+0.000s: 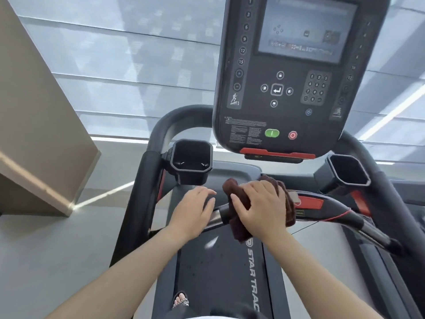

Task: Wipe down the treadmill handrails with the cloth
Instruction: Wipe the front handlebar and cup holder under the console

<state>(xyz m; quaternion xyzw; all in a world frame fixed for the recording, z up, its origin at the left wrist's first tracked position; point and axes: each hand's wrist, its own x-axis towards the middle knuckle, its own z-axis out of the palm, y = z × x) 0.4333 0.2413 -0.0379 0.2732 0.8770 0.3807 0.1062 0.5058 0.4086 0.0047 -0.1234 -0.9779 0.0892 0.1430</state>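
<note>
A dark brown cloth (236,194) is wrapped over the black front handrail (331,211) of the treadmill, just below the console. My right hand (262,208) presses down on the cloth and grips it around the bar. My left hand (195,210) rests on the left end of the same bar beside the cloth, fingers spread and holding nothing. The left side handrail (140,192) runs down the left of the machine; the right side handrail (388,187) curves down at the right. The part of the bar under the cloth is hidden.
The console (296,72) with its screen and buttons hangs just above my hands. Black cup holders sit at the left (190,162) and right (348,170). A red safety cord (333,217) lies along the bar. The belt (220,272) and my sandalled foot (180,300) are below.
</note>
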